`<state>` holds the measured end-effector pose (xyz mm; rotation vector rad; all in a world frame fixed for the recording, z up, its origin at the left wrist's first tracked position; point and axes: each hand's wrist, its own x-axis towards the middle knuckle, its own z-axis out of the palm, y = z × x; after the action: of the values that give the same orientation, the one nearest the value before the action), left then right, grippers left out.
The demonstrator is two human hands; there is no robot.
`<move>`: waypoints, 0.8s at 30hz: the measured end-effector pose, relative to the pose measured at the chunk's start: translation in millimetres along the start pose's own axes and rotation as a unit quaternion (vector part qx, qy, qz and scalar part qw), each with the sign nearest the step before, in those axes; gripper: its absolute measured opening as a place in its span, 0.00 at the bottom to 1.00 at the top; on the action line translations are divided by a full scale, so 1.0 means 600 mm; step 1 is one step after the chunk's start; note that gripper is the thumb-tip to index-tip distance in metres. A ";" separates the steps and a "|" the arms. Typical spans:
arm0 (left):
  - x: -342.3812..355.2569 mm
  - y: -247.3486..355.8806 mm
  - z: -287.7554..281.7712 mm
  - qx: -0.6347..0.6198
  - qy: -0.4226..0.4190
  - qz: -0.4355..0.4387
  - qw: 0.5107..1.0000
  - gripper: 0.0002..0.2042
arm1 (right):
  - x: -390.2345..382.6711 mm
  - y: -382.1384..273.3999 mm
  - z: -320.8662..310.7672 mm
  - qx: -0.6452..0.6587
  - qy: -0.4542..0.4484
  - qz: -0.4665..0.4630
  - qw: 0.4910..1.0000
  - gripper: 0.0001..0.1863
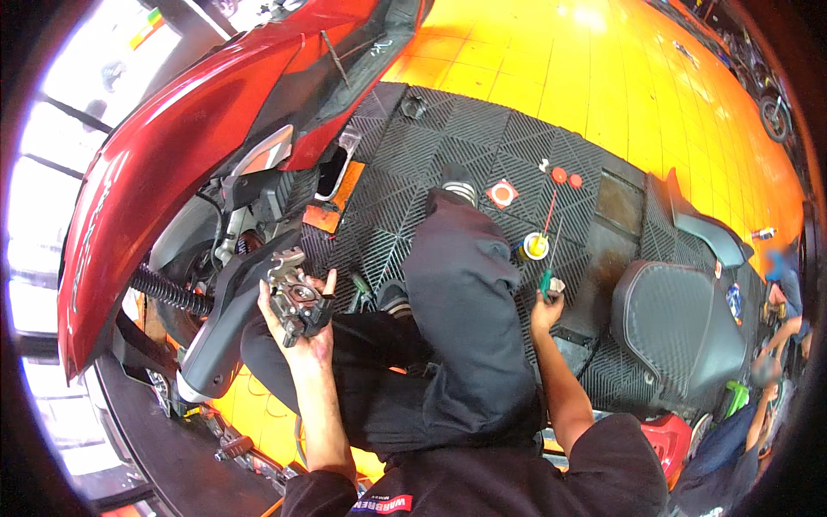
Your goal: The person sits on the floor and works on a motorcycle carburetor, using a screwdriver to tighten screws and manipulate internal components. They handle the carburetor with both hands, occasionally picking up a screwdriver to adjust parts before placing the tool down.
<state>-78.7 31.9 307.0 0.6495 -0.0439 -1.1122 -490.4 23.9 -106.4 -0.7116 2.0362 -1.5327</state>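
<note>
My left hand is turned palm up and closed around a dark metal brake caliper, held beside the motorcycle's rear wheel area. Its fingers wrap the caliper's edges, and its bolt holes and recesses face up. Out to the right, above the mat, my right hand grips a green-handled screwdriver. A small whitish crumpled piece shows at the same fingers; I cannot make out whether it is a rag. Just beyond that hand stands a can with a yellow top and a thin red straw.
A red motorcycle fills the left side. On the ribbed black mat lie red discs, a square red-and-white packet and an orange piece. A detached black seat rests at right. Another person is at lower right.
</note>
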 end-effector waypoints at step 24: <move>0.014 0.074 0.140 0.303 -0.133 0.091 0.939 0.26 | 0.024 -0.760 -0.021 0.008 -0.310 -0.275 0.910 0.04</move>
<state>-67.9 -1.5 395.8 1.0141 -0.6893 -0.9976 -457.8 -82.8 336.1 -1.6289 1.3958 -1.3356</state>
